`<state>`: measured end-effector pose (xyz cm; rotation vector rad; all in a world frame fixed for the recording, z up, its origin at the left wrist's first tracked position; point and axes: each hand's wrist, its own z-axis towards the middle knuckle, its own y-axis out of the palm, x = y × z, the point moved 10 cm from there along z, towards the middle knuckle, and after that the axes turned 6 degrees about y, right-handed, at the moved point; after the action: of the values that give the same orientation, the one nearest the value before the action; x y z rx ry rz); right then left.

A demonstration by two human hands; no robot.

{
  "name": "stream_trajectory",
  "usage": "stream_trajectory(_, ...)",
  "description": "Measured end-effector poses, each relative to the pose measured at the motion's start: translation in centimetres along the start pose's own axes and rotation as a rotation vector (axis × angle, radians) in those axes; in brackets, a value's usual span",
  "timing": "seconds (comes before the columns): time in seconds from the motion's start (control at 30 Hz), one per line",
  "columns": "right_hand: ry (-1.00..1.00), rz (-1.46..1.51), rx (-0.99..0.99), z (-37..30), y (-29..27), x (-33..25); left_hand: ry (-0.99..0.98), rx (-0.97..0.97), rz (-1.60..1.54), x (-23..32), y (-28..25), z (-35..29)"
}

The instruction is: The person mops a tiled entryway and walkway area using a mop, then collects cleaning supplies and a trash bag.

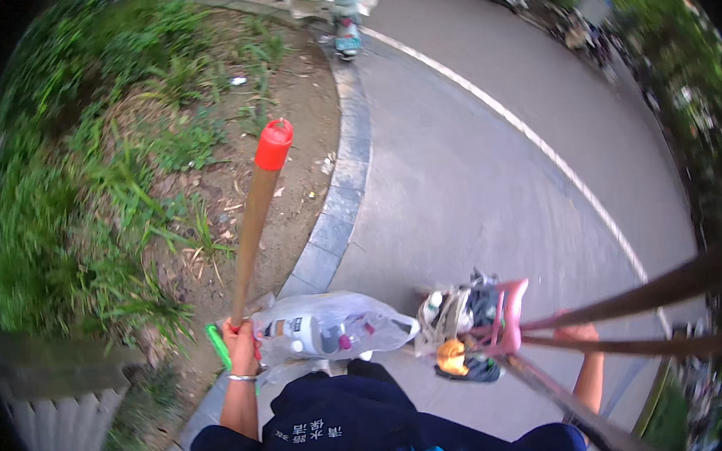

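Note:
My left hand (pixel 242 354) is closed around a wooden pole (pixel 254 222) with a red cap (pixel 274 145) at its upper end. Against that hand hangs a clear plastic bag (pixel 379 331) holding a white bottle (pixel 295 334) and other bottles; whether the fingers also grip the bag is hidden. A bright green piece (pixel 218 347) shows beside the same hand. My right hand (pixel 575 331) is wrapped round several long brown sticks (pixel 642 300); its fingers are partly hidden. Left of it, a pink frame (pixel 512 315) stands beside a heap of rubbish (pixel 455 320) with a yellow piece (pixel 452 357).
A stone kerb (pixel 337 202) curves between the grey pavement (pixel 444 192) and a planted bed (pixel 135 194). Ahead, a scooter (pixel 346 21) is parked by the kerb under a pale cover. A white line (pixel 506 114) borders the road (pixel 554 80). Parked vehicles line its far side.

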<state>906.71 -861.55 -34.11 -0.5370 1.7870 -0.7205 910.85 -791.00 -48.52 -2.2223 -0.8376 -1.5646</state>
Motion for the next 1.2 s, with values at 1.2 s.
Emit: stream_trajectory(1.2, 0.528, 0.997, -0.074, 6.8, 14.3, -15.2, 0.044, 0.161, -0.022, 4.2, 7.9, 14.4)
